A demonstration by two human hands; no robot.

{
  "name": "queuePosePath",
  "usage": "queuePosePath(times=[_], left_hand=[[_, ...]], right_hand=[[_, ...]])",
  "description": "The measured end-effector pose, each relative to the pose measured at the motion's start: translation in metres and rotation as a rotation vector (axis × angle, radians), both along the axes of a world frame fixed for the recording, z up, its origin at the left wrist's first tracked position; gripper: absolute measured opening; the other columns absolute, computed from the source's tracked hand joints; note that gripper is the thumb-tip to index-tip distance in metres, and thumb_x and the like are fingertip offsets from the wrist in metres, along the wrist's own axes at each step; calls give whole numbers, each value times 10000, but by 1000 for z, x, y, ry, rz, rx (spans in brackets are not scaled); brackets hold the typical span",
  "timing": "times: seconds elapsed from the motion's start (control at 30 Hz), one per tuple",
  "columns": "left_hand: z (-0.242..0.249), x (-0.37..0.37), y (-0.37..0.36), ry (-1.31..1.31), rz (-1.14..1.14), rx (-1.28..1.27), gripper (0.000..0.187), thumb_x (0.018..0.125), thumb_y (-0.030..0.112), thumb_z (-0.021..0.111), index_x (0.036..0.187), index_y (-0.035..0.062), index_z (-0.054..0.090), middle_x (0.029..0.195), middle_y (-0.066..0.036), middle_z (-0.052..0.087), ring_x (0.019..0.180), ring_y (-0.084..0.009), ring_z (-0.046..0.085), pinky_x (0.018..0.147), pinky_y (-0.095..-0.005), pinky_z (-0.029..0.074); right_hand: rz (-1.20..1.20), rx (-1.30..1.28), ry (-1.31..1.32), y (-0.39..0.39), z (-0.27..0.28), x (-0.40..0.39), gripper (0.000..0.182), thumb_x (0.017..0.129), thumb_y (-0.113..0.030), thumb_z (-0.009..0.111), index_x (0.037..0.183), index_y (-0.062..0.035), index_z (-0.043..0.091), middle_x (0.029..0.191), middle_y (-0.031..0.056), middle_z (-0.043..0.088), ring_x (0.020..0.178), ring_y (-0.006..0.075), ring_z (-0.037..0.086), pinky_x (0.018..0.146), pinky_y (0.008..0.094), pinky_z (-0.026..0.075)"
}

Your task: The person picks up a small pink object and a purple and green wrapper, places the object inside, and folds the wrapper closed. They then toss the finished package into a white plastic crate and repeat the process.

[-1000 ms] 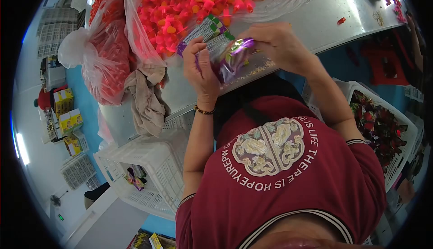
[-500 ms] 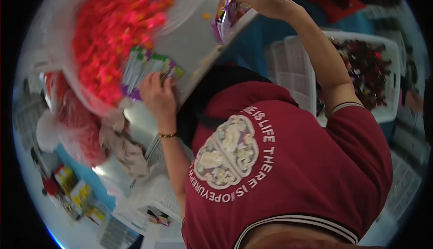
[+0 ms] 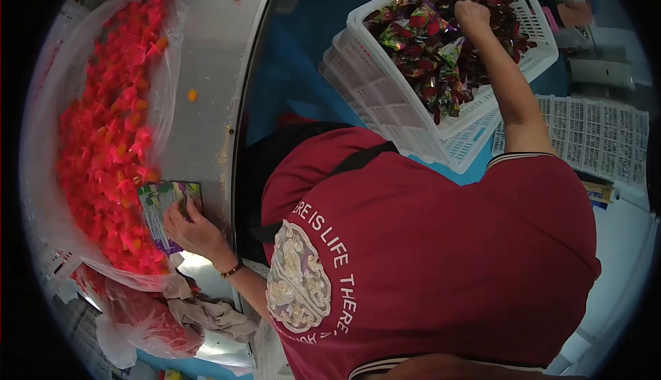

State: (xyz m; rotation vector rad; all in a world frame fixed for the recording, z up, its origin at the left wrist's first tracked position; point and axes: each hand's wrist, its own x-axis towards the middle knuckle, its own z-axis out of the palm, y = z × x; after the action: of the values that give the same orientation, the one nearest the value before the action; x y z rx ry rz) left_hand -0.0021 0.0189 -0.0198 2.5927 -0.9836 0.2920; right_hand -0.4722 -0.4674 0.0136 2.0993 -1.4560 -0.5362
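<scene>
My left hand (image 3: 189, 230) is on flat green and purple packets (image 3: 157, 208) at the metal bench, with its fingers bent over them and a beaded bracelet at the wrist. Right beside it, a clear plastic bag (image 3: 173, 56) lies open, full of small pink-red and orange pieces (image 3: 113, 146). My right hand (image 3: 474, 18) is closed above shiny dark red and green packets (image 3: 447, 56) in a white crate (image 3: 392, 70). What its fingers hold, if anything, is hidden.
The metal bench (image 3: 206, 42) bears one orange piece (image 3: 192, 95) and crumbs by its edge. Another bag of red pieces (image 3: 148, 321) and a beige cloth (image 3: 213, 316) lie nearby. Perforated trays (image 3: 599, 132) stand at the right. Another person's hand (image 3: 575, 13) shows at the upper right.
My right hand has moved from the bench, where it held a purple packet, over to the crate. That packet no longer shows in it. My left hand stays at the flat packets; the view has turned.
</scene>
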Motion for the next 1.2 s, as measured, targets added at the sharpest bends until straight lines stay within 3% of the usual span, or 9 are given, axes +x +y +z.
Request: queuePosePath(times=[0.13, 0.27, 0.37, 0.57, 0.63, 0.73, 0.8, 1.07, 1.2], left_hand=[[-2, 5, -4, 13, -45, -43, 127, 808, 75, 668, 901, 3, 618, 965, -151, 614, 962, -352, 550, 844, -442, 429], [4, 3, -8, -1, -4, -8, 112, 792, 67, 669, 860, 21, 594, 943, -128, 596, 938, -335, 546, 826, -422, 445], [-4, 5, -8, -59, 25, 9, 147, 782, 81, 679, 887, 28, 592, 993, -114, 594, 953, -317, 547, 835, -402, 460], [-2, 4, -16, -86, 109, 17, 171, 772, 79, 686, 901, 35, 583, 954, -111, 581, 925, -314, 545, 811, -405, 461], [3, 4, -15, 15, 97, -67, 158, 772, 82, 686, 894, 40, 595, 952, -108, 586, 923, -313, 551, 803, -405, 467], [6, 6, -17, 70, 155, -64, 131, 779, 80, 675, 887, 44, 611, 947, -102, 592, 916, -303, 558, 788, -399, 480], [6, 6, -21, 49, 188, -64, 87, 791, 78, 664, 867, 54, 629, 930, -96, 603, 911, -299, 566, 779, -401, 482], [-5, 7, -27, -60, 198, 6, 103, 803, 67, 651, 900, 49, 623, 910, -105, 606, 927, -288, 576, 765, -397, 491], [-3, 4, -23, 52, 227, -186, 91, 833, 39, 613, 909, 19, 567, 955, -120, 607, 899, -317, 589, 754, -401, 496]], right_hand=[[91, 130, -22, 26, -87, -12, 188, 824, -135, 559, 784, -109, 740, 846, 116, 720, 766, 302, 712, 600, 404, 558], [-106, 364, -31, 43, -67, 46, 207, 847, -134, 538, 915, -30, 703, 949, 192, 695, 890, 354, 686, 709, 464, 561], [160, 493, -150, 62, -32, 129, 217, 816, -163, 635, 916, 28, 656, 925, 237, 665, 841, 399, 651, 742, 480, 525], [943, 1015, -852, 169, 8, 347, 255, 859, -158, 605, 1074, -23, 628, 934, 170, 662, 867, 361, 629, 753, 434, 490], [1146, 928, -936, 202, -1, 410, 270, 853, -183, 621, 1071, -23, 623, 939, 151, 651, 881, 337, 620, 756, 425, 487], [1143, 946, -1048, 243, -15, 477, 285, 848, -189, 632, 1089, -40, 602, 956, 134, 646, 900, 325, 620, 772, 415, 493], [1161, 745, -1023, 258, -35, 506, 285, 845, -168, 638, 1098, -53, 575, 957, 128, 652, 911, 328, 625, 779, 417, 505], [1081, 638, -1084, 240, -60, 505, 169, 839, -111, 583, 995, -45, 574, 894, 151, 658, 889, 333, 645, 754, 413, 528], [1104, 478, -1021, 229, -50, 495, 144, 833, -89, 526, 948, -28, 589, 849, 157, 662, 883, 343, 643, 766, 402, 526]])
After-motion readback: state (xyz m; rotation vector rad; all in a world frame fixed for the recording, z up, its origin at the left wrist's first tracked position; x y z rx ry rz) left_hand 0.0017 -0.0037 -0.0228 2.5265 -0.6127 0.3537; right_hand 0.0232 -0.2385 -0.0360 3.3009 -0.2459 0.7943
